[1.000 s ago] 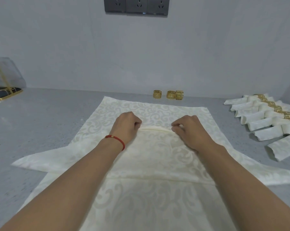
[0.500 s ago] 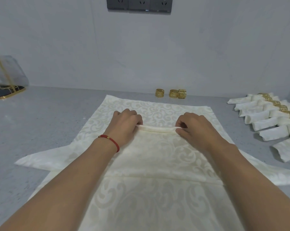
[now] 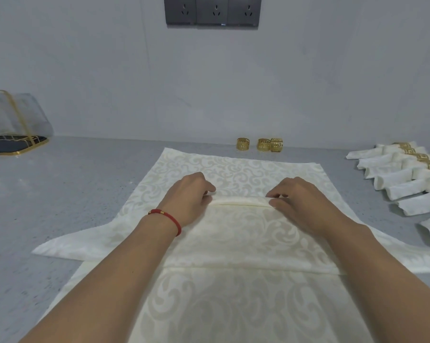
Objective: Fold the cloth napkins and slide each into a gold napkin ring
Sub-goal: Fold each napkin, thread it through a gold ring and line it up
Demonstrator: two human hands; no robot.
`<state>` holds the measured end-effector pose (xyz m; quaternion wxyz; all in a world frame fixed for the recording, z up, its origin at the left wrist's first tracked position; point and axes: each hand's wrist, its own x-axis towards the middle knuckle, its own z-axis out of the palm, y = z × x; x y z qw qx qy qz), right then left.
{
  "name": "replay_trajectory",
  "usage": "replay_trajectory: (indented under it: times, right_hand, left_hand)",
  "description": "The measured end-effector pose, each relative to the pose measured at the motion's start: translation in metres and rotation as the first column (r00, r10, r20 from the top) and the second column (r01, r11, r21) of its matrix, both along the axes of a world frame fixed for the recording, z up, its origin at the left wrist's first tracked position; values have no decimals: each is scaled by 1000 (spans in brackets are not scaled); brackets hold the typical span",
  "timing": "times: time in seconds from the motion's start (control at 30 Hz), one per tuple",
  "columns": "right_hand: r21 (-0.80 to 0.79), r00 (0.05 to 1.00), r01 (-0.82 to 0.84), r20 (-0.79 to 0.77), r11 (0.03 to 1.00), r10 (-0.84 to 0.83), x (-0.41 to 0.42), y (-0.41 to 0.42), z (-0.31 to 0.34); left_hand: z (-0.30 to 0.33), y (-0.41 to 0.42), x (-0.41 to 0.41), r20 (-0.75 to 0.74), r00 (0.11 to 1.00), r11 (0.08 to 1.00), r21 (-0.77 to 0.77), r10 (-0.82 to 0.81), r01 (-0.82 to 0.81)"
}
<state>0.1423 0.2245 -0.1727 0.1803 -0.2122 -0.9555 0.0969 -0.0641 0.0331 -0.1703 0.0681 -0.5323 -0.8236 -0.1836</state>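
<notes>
1. Napkin (image 3: pixel 233 233) lies spread flat under both forearms, its far edge rolled into a narrow fold (image 3: pixel 241 201) between the hands.
2. Left hand (image 3: pixel 189 196) and right hand (image 3: pixel 300 201) pinch that fold's two ends, set apart.
3. Uneven pull from either hand could skew the roll.
4. Gold rings (image 3: pixel 259 144) stand beyond the fingertips; a fat roll may jam there.
</notes>
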Motion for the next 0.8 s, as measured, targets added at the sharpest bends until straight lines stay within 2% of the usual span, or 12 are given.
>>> replay_trajectory:
  times: [0.1,0.23,0.3,0.37,0.43,0.5,0.6,0.67,0.8]
  right_hand:
    - [-2,1000,9,9,1000,-9,2,-5,1]
    - [97,999,29,-28,995,-26,0,-10,4]
    - [152,999,32,-9,988,-31,-2,-12,6]
    - [165,999,24,40,986,-31,-3,-12,7]
    - [132,995,18,96,991,-31,-1,-12,9]
    - [41,993,33,115,999,-38,3,-14,11]
    - [-22,999,38,4,999,-38,5,-15,8]
    - [-18,999,36,-1,999,-36,6,-13,7]
    - [-19,997,39,68,999,-37,4,-10,6]
  left_hand:
    - [0,-1,2,-48,999,1000,-9,6,-6]
    - [1,0,7,-168,985,999,36,44,-39]
    - [0,2,7,-228,973,996,80,44,-26]
    - [1,1,9,-249,968,999,50,21,-9]
    - [3,-2,13,-218,976,999,-33,7,-14]
    - [7,-6,17,-117,992,995,-79,49,-58]
    - [8,-8,16,-15,996,997,-8,82,-82]
    - [6,-8,13,48,996,997,2,74,-74]
    - [3,-5,11,26,998,996,-72,59,-57]
